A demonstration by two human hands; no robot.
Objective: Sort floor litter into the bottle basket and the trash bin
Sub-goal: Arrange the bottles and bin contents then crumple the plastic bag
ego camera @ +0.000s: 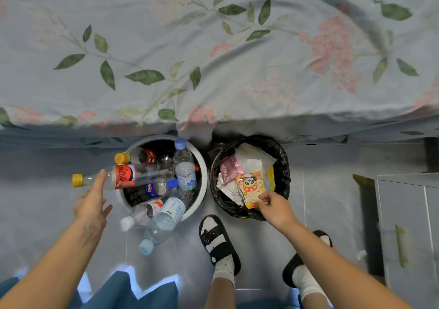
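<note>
A white round bottle basket (203, 166) stands on the floor at the left, heaped with several plastic bottles. A cola bottle (126, 176) with a red label and a yellow cap lies across its left rim, sticking out to the left. My left hand (91, 204) is open just below it, with the forefinger touching the bottle's neck. To the right stands a trash bin (284, 166) lined with a black bag and holding wrappers and paper. Over its near edge my right hand (276, 207) pinches a yellow snack wrapper (251, 186) with a panda picture.
A bed with a floral sheet (213, 59) overhangs just behind both containers. Two clear bottles (164, 223) (142, 213) jut over the basket's near rim. My feet in black sandals (218, 239) (306, 261) stand on the tiled floor. A grey cabinet (403, 213) is at the right.
</note>
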